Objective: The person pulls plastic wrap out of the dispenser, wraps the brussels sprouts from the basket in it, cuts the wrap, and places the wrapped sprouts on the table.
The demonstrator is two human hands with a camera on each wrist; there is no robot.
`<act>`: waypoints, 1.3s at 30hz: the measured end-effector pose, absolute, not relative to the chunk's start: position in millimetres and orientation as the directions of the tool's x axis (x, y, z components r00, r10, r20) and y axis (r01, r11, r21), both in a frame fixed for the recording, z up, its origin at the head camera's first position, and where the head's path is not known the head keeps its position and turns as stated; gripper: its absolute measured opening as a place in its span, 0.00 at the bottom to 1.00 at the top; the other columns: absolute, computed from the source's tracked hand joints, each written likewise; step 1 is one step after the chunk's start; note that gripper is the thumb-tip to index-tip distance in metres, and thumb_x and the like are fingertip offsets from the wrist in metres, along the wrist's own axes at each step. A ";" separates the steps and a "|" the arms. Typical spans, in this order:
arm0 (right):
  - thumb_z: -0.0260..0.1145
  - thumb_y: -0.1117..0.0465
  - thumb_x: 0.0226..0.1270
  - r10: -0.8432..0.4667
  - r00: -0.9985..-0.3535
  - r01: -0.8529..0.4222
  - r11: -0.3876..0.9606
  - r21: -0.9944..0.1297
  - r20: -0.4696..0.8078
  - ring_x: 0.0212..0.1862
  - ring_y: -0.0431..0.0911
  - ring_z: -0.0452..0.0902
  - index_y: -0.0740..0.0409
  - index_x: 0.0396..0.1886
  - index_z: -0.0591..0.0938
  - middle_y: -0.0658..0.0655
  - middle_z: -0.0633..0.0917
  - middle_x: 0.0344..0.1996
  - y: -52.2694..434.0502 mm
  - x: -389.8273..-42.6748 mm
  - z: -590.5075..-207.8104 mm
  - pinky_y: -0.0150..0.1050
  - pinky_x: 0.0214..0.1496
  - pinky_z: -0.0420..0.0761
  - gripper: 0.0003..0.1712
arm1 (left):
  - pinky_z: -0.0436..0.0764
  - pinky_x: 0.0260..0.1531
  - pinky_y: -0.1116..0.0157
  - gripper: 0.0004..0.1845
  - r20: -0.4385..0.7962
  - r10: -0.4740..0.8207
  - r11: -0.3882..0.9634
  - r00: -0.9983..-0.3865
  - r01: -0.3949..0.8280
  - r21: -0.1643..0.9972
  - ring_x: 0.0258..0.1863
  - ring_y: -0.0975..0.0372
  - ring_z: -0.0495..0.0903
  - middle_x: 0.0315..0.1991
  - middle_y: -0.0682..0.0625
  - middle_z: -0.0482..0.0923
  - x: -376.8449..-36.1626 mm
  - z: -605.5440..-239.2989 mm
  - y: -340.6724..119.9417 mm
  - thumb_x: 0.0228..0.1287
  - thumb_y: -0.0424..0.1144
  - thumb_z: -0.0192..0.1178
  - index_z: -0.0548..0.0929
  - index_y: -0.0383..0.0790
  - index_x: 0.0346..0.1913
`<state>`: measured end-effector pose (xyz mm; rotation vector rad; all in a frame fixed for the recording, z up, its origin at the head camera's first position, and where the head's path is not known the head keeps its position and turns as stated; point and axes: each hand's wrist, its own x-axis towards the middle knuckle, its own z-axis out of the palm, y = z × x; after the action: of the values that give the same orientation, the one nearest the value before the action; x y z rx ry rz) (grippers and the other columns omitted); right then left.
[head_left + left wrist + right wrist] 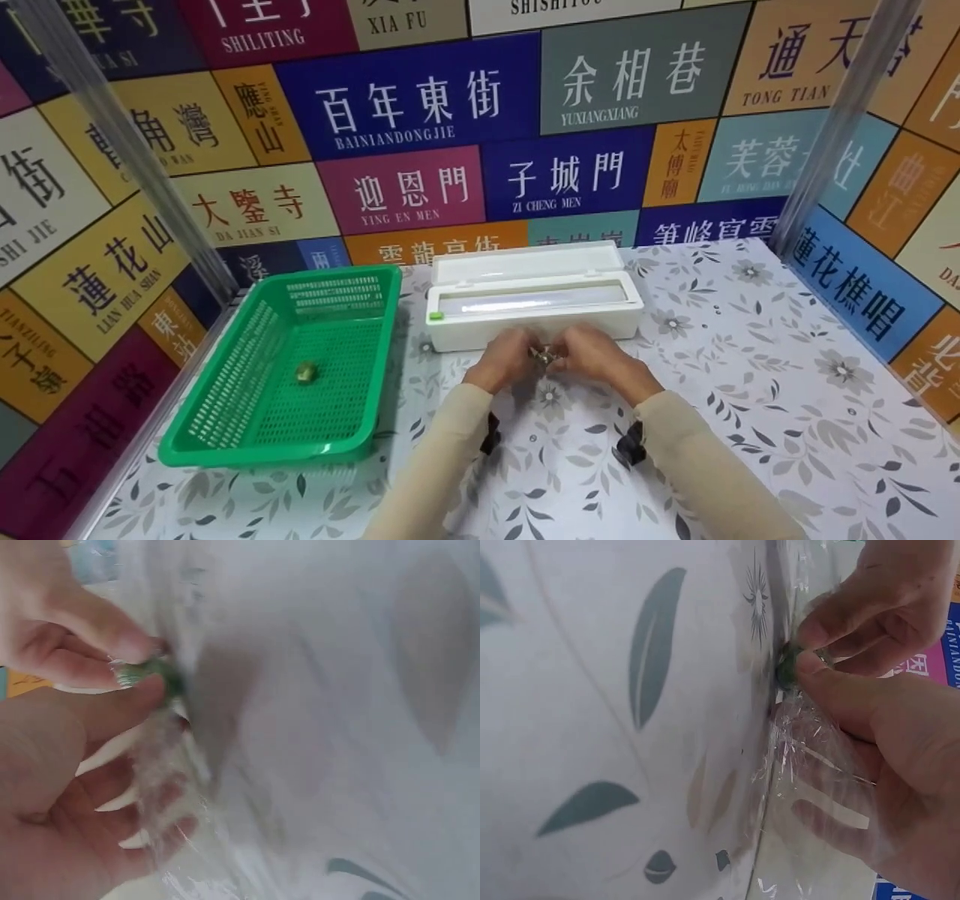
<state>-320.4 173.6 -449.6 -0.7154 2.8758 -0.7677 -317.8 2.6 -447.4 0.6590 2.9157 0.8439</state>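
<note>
Both hands meet at table centre, just in front of the white cling-film dispenser [534,302]. Left hand [508,361] and right hand [592,357] are curled inward, fingertips pinching a small green object [787,666] wrapped in a sheet of cling film [802,757] — what the green thing is, too small to tell. In the left wrist view the same green piece [150,675] sits between thumb and fingertips, film [169,787] trailing down across the palm. In the right wrist view, thumb and forefinger press on it while the loose film drapes over the lower fingers.

Handling judgement: the film is very light, limp, clingy — likely to stick to skin and to itself, and to tear if pulled hard. The green piece looks small and light; wrapped in film it could slip. Best hold is a fingertip pinch on the piece itself, with the other hand taking the loose film edge rather than the bunched middle.

The wrapped piece lies between the two hands, touching both, just above the floral tablecloth [750,390]. To the left, well apart, a green plastic basket [225,420] holds another small green item [306,371].
</note>
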 end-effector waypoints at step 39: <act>0.64 0.56 0.72 -0.339 -0.900 0.083 0.481 -0.873 -0.273 0.24 0.40 0.82 0.65 0.42 0.88 0.56 0.89 0.25 166.0 -271.9 -457.1 0.32 0.27 0.82 0.16 | 0.87 0.28 0.64 0.12 -0.187 0.237 0.269 -0.953 -0.121 0.955 0.26 0.60 0.86 0.37 0.35 0.88 -274.2 -467.4 -33.6 0.66 0.34 0.64 0.86 0.29 0.48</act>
<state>-271.9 166.0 -457.1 -0.2127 2.3213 -1.4004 -274.2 -33.6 -467.4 0.1068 2.2508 1.7349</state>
